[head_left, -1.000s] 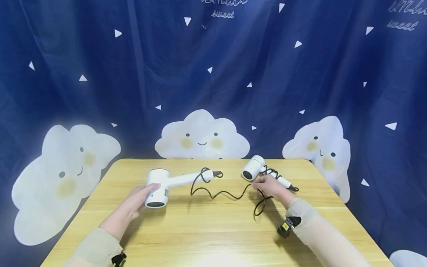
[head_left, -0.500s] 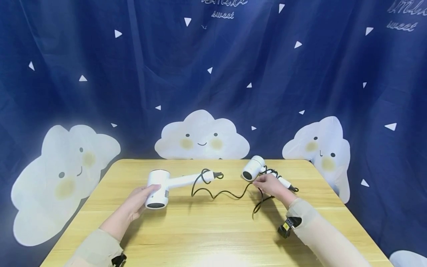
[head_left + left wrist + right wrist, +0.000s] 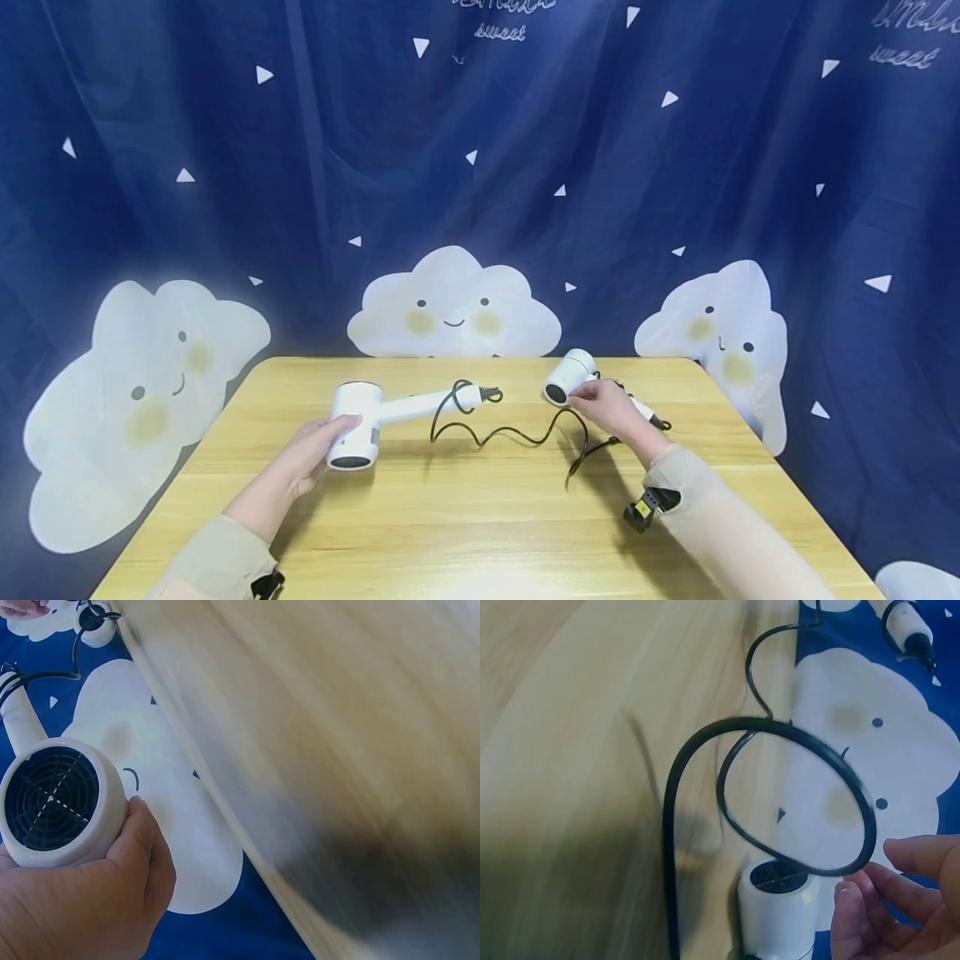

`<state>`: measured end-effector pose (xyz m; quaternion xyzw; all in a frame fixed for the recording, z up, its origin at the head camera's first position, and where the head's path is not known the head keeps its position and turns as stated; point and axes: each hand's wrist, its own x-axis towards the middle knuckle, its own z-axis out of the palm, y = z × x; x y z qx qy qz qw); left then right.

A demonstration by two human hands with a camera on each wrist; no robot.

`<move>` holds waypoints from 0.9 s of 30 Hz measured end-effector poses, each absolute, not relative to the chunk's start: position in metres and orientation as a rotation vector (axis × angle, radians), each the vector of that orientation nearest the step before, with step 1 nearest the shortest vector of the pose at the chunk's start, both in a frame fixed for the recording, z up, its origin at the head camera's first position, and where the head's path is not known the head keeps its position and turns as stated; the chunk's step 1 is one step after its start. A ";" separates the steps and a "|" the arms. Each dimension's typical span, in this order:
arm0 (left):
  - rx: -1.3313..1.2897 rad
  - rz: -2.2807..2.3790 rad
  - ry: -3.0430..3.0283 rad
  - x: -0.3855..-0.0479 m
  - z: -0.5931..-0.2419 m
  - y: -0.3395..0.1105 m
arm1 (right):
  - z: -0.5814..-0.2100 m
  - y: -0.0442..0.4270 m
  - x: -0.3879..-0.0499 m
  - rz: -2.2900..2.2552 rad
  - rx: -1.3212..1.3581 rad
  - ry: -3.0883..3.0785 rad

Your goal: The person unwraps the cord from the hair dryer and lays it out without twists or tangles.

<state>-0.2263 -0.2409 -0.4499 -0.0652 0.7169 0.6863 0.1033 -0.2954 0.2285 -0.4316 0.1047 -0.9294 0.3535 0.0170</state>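
My left hand (image 3: 311,450) grips the barrel of a white hair dryer (image 3: 356,425), lifted off the table, its handle pointing right. In the left wrist view, the thumb and palm wrap around the barrel beside its dark round grille (image 3: 51,799). A black cord (image 3: 491,433) loops round the handle end and runs in waves to the right. My right hand (image 3: 611,408) is just above the cord's bend, in front of a second white hair dryer (image 3: 572,375). In the right wrist view, thumb and fingers stand apart beside the cord loop (image 3: 866,817); a fingertip seems to touch it.
The second dryer lies at the back right of the wooden table (image 3: 465,517), its handle (image 3: 643,410) partly behind my right hand, with black cord wound about it. A blue curtain (image 3: 480,192) with white clouds hangs behind the table's back edge.
My right hand has shifted slightly up, its thumb and fingers parting from the cord, which now curves below the fingertips. The left hand and its hair dryer have hardly moved.
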 end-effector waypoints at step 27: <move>-0.186 2.051 2.081 -0.225 -0.447 -0.240 | -0.416 0.163 -0.268 1.331 0.491 -2.835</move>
